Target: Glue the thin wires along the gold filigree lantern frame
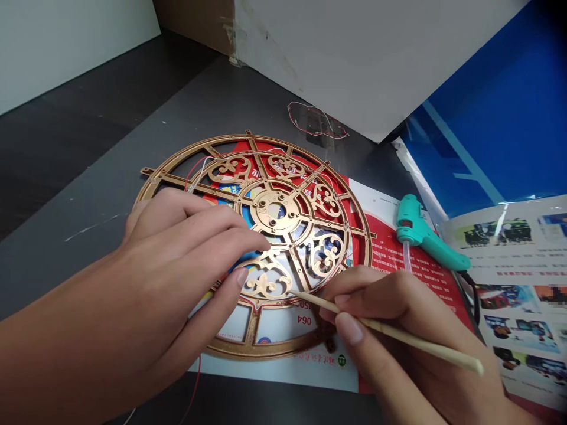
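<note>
Head view, left hand: the left hand [190, 254] is palm down over the left and near-left part of the gold wheel frame [305, 284]; fingers bent and close together, index fingertip near the hub [266, 219], thumb tip set apart at a near scroll [267, 284]; the palm side is hidden, so whether it grips the frame or only rests there, I cannot tell.
Right hand: the right hand [390, 319] pinches a pale wooden stick [411, 342] between thumb and fingers; the stick's thin end points left, at the near scroll and inner ring; its blunt end sticks out to the right and near.
Wheel frame: it lies flat in the middle, on a red and white printed sheet [328, 373]; a thin red and white wire [208, 162] runs along its inner ring.
Right side: a turquoise glue gun [427, 239] lies just beside the frame, apart from the right hand; a printed page with pictures [522, 295] is farther right, a blue sheet [500, 112] beyond it.
Edges and room: a white box [354, 53] bounds the far side; a loose wire loop [316, 121] lies between it and the frame; dark tabletop [88, 206] shows left of the frame, the widest bare stretch; the right side is tighter.
</note>
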Demonstrator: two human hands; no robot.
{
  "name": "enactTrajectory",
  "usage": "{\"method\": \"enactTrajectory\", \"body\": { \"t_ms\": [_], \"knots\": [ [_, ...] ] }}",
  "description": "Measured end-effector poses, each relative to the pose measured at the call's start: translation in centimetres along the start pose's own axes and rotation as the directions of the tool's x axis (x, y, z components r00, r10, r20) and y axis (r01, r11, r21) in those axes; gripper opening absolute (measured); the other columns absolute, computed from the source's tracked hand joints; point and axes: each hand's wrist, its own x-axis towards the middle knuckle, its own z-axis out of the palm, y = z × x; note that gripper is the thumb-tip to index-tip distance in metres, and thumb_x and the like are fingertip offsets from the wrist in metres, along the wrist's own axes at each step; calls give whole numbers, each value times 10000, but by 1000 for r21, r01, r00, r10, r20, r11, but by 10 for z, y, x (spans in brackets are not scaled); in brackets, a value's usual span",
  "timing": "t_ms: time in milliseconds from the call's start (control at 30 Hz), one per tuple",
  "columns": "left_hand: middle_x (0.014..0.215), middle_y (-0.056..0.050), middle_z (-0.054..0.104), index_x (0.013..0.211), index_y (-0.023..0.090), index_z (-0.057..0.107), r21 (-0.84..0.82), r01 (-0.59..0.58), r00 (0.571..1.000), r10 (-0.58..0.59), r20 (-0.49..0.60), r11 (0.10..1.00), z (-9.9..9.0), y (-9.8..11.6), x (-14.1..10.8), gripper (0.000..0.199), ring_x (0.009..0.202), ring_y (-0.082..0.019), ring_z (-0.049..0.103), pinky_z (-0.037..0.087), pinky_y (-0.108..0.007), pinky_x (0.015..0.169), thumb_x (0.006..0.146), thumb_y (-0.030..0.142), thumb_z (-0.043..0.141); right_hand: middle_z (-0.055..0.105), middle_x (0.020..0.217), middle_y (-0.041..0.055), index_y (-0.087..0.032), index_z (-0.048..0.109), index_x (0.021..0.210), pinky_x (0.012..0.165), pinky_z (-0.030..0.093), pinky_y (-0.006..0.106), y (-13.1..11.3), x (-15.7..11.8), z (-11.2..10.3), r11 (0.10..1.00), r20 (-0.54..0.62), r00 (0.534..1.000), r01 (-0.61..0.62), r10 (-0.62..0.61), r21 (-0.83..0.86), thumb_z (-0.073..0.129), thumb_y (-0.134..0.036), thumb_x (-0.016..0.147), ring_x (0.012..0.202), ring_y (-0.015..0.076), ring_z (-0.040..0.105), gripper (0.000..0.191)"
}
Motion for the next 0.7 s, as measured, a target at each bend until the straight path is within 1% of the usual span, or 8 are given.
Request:
{"method": "enactTrajectory", "body": {
  "t_ms": [67, 167, 267, 367, 433, 500, 600, 700],
  "knots": [
    [1292, 34, 799, 1450, 371, 751, 9, -1, 1000, 1, 1, 1000, -1, 0, 0, 282, 1249, -262, 651, 503, -427, 1179, 1365, 361, 482, 928, 1112, 21, -318, 877, 1291, 661, 712, 187, -6, 2, -2, 999, 16, 999, -32, 32, 5, 806, -193, 1265, 774, 159, 865, 146],
    [1293, 33, 795, 1451, 363, 746, 17, -2, 1000, 2, 5, 1000, -2, 1, -1, 284, 1230, -251, 655, 511, -423, 1151, 1361, 351, 477, 909, 1076, 72, -309, 911, 1213, 614, 718, 257, -17, 15, -1, 998, -15, 998, -61, 61, -22, 943, -331, 1178, 818, 235, 875, 52],
    [1326, 26, 783, 1468, 364, 753, -2, 8, 1000, -8, 7, 1000, 0, -1, -2, 271, 1243, -244, 669, 533, -429, 1181, 1355, 361, 506, 882, 1041, 105, -317, 905, 1127, 683, 779, 334, -24, 36, 5, 997, -40, 998, -60, 58, -42, 1025, -546, 1092, 904, 312, 887, 261],
    [1345, 33, 776, 1476, 355, 752, -26, -8, 1000, 8, 16, 1000, 2, -2, -1, 271, 1285, -224, 693, 530, -437, 1282, 1362, 342, 507, 881, 1054, 118, -329, 890, 1094, 717, 799, 351, -24, 47, 10, 998, -42, 999, -36, 34, -47, 1027, -625, 1071, 975, 341, 902, 328],
    [1344, 41, 778, 1473, 350, 753, -27, -25, 1000, 25, 19, 999, 1, -2, -1, 280, 1286, -212, 711, 531, -444, 1311, 1369, 331, 494, 887, 1051, 118, -333, 886, 1083, 716, 805, 351, -21, 44, 10, 998, -37, 999, -26, 23, -58, 1034, -610, 1069, 984, 347, 910, 315],
    [1344, 41, 784, 1465, 345, 756, -7, -26, 999, 26, 28, 1000, 0, -1, -1, 287, 1270, -215, 715, 552, -455, 1290, 1374, 338, 484, 897, 1041, 108, -335, 884, 1092, 698, 804, 340, -14, 32, 8, 998, -34, 999, -6, 4, -66, 1030, -536, 1089, 948, 334, 915, 249],
    [1335, 41, 792, 1466, 344, 759, 8, -12, 1000, 12, 22, 1000, -1, 0, -1, 284, 1250, -221, 700, 575, -449, 1234, 1372, 352, 491, 929, 1074, 70, -331, 838, 1151, 687, 787, 267, -2, 10, 3, 995, -17, 996, 92, -92, -40, 895, -356, 1220, 853, 253, 917, 93],
    [1317, 44, 799, 1480, 350, 763, 5, -1, 1000, 1, 12, 1000, -3, 0, -2, 295, 1235, -222, 695, 590, -444, 1205, 1358, 334, 495, 932, 1077, 34, -326, 755, 1205, 714, 768, 192, 8, -2, 1, 985, 10, 985, 170, -169, -31, 756, -273, 1306, 828, 195, 931, 114]
  ]
}}
